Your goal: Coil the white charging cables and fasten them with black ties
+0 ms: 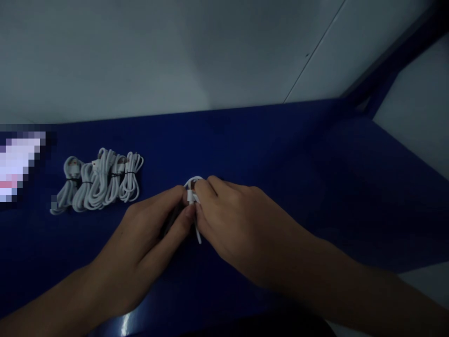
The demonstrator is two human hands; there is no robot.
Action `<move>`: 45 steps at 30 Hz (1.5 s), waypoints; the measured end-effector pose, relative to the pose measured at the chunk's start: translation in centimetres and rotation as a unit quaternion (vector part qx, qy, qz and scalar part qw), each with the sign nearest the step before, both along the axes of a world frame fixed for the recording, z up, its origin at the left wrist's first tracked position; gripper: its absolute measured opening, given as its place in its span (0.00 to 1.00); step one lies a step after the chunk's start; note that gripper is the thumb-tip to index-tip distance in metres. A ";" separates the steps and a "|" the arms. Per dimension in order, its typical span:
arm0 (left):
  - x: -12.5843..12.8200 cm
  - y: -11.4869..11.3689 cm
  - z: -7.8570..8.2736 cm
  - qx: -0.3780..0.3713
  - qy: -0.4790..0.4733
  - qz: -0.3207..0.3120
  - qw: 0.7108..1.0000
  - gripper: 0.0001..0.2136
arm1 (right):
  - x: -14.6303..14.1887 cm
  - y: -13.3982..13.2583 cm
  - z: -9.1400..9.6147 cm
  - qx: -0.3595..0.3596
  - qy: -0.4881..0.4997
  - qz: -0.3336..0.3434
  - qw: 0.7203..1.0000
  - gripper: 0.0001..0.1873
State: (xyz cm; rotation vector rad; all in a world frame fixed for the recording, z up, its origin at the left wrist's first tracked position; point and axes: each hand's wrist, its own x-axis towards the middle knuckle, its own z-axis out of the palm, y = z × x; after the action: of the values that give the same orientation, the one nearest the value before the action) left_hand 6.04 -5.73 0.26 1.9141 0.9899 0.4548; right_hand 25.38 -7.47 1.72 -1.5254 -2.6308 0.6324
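Both my hands meet at the middle of a dark blue table (266,154). Between them is a white cable (192,193), coiled into a small loop, with a short end sticking out below near my thumbs. My left hand (150,234) pinches the cable from the left, fingers curled. My right hand (228,220) closes on it from the right, fingers over the top of the loop. Most of the cable is hidden by my fingers.
Several bundled white cables (100,182), each tied with a dark band, lie in a row at the left of the table. A blurred pale patch (17,164) sits at the far left edge. A white wall (175,51) rises behind the table.
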 end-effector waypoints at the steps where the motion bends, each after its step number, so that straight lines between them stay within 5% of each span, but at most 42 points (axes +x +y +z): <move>1: 0.0 0.0 0.0 0.000 0.001 0.000 1.000 0.12 | 0.0 0.0 0.0 -0.002 -0.002 0.002 1.000 0.08; 45: -0.2 0.0 0.0 0.009 0.032 -0.012 0.999 0.13 | -0.2 0.0 0.8 -0.011 -0.031 -0.005 0.999 0.09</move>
State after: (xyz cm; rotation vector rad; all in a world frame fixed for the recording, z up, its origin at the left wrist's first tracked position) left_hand 5.79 -5.72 0.24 1.9650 1.0062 0.3914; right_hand 25.14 -7.49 2.48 -1.5882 -2.6692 0.6259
